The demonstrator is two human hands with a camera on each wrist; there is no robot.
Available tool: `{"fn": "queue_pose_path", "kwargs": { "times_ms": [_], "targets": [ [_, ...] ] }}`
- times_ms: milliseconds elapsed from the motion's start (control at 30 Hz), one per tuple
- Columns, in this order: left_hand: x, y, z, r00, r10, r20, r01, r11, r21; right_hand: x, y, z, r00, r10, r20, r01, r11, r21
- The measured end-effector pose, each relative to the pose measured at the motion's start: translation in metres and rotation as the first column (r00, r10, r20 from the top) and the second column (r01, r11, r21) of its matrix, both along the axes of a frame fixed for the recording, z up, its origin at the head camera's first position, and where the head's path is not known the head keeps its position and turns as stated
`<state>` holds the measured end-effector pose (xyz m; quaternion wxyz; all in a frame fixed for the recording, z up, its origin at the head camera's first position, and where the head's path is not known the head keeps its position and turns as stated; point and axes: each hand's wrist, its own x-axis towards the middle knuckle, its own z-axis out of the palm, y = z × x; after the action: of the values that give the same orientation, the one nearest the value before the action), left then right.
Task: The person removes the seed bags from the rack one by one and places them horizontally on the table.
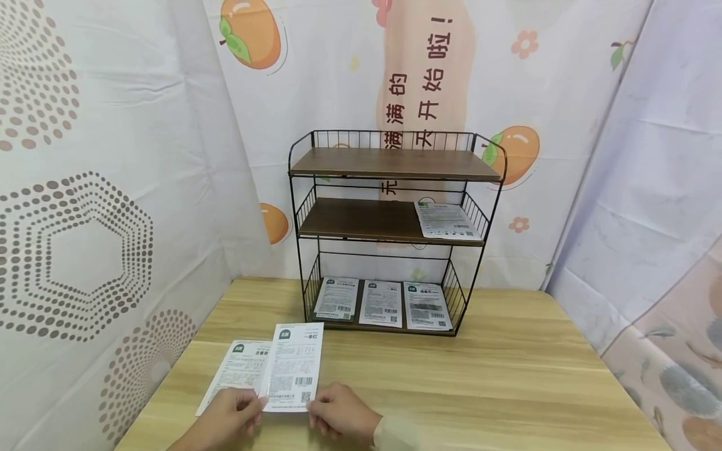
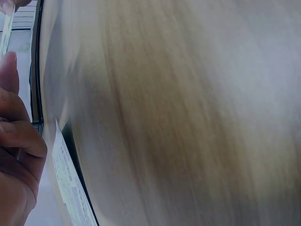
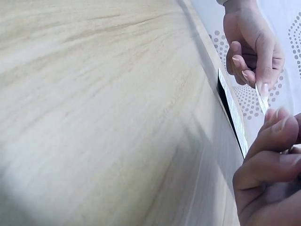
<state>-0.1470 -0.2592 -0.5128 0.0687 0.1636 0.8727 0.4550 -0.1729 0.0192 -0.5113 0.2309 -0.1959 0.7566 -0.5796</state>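
Observation:
A white seed packet [image 1: 293,369] with a green logo and a barcode is held up by its lower corners. My left hand [image 1: 231,413] pinches its lower left corner, and my right hand [image 1: 341,410] pinches the lower right one. A second seed packet [image 1: 234,369] lies on the table to the left, partly covered by the held one. In the left wrist view, the left hand [image 2: 19,146] has its fingers curled at the left edge. The right wrist view has the right hand [image 3: 270,174] low and the left hand [image 3: 256,47] above it, with the held packet edge-on between them.
A black wire rack with brown shelves [image 1: 361,219] stands at the back of the wooden table [image 1: 451,376]. On its bottom shelf lie three packets [image 1: 383,304] in a row. One packet [image 1: 448,220] is on the middle shelf, right side. Printed curtains [image 1: 113,94] surround the table.

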Motion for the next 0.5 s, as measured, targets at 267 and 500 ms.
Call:
{"fn": "queue_pose_path", "kwargs": {
  "times_ms": [267, 500],
  "targets": [
    [0.0020, -0.0040, -0.0039, 1.000, 0.007, 0.020, -0.007, 1.000, -0.016, 0.0052, -0.0076, -0.0041, 0.998, -0.038, 0.054, 0.037, 0.999, 0.026],
    [0.0026, -0.0066, -0.0067, 0.999, 0.002, 0.050, -0.001, 1.000, -0.019, 0.0074, -0.0109, -0.0078, 0.997, -0.026, 0.076, 0.020, 0.997, 0.076]
  ]
}}
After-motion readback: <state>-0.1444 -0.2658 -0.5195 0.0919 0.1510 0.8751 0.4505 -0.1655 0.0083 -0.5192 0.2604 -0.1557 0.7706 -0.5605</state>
